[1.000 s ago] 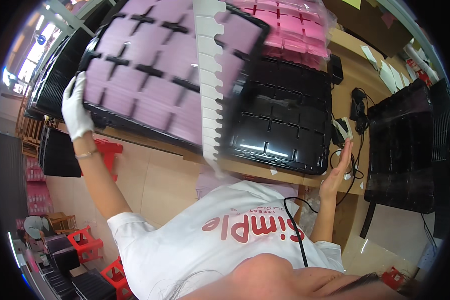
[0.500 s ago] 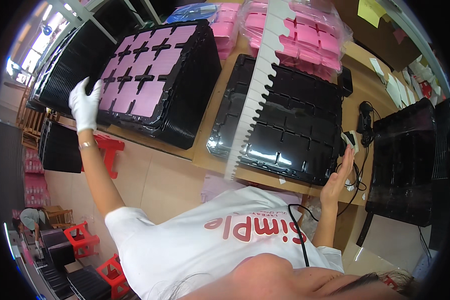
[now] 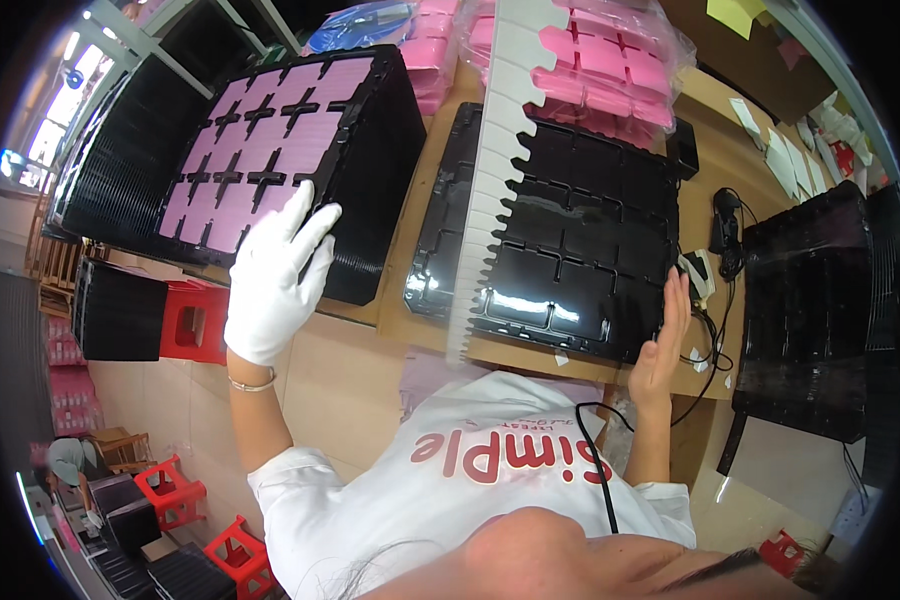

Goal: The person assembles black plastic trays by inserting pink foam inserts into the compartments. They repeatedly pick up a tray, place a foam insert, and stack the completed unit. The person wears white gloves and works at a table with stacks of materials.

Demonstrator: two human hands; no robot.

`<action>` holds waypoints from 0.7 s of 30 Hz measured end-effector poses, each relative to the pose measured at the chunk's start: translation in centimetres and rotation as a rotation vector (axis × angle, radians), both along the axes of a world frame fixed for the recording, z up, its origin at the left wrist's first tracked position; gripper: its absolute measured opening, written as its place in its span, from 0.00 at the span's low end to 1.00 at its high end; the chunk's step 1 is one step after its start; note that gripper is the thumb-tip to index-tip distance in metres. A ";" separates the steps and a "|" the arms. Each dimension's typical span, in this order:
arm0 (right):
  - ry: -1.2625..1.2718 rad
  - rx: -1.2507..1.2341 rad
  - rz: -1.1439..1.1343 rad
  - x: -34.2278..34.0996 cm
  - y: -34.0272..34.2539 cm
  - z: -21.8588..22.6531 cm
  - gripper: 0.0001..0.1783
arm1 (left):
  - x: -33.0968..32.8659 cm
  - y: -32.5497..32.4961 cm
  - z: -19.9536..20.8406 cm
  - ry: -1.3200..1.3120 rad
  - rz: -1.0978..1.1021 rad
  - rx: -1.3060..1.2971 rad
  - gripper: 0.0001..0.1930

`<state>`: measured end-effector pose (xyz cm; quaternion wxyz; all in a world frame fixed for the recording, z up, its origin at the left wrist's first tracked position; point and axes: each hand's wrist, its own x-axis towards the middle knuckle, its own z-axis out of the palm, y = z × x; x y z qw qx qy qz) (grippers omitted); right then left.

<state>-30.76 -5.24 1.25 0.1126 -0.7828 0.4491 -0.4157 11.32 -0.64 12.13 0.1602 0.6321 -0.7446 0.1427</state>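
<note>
My left hand [image 3: 278, 275], in a white glove, is over the front right corner of a tall stack of black plastic trays [image 3: 378, 180]. Its fingers are stretched out with nothing visible between them. Pink sheets [image 3: 260, 135] fill the cells of the stack's top tray. My bare right hand [image 3: 662, 345] has its fingers straight along the right edge of a shiny black compartment tray [image 3: 600, 225] on the table. A pale strip with a toothed edge [image 3: 490, 150] crosses in front of this tray; whether they touch, I cannot tell.
Bagged pink sheets [image 3: 620, 60] lie behind the tray. Cables and a black adapter [image 3: 727, 225] are to its right. More black trays stand at the right [image 3: 805, 310] and far left [image 3: 120, 150]. Red stools [image 3: 195, 320] are on the floor. A person [image 3: 70, 465] bends at lower left.
My left hand has moved right and closer, from the left side of the pink-topped stack to its front right corner. My right hand stays at the tray's right edge.
</note>
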 end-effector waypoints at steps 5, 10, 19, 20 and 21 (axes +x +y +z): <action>-0.153 0.140 0.231 4.0 -0.8 1.3 0.24 | -7.0 0.2 -2.1 0.435 -0.050 0.102 0.25; -0.475 0.672 0.381 9.2 -0.1 -0.3 0.19 | -10.6 -0.8 -7.5 1.325 0.213 0.689 0.14; -0.381 1.066 0.530 12.5 1.1 0.1 0.10 | -8.0 -1.5 -7.4 1.907 -0.030 0.198 0.19; -0.412 1.068 0.527 12.6 0.9 0.2 0.09 | -7.8 -1.4 -7.9 1.937 -0.226 0.310 0.22; -0.436 1.075 0.525 12.8 0.7 0.2 0.09 | -8.3 -0.9 -8.0 1.725 -0.082 0.464 0.20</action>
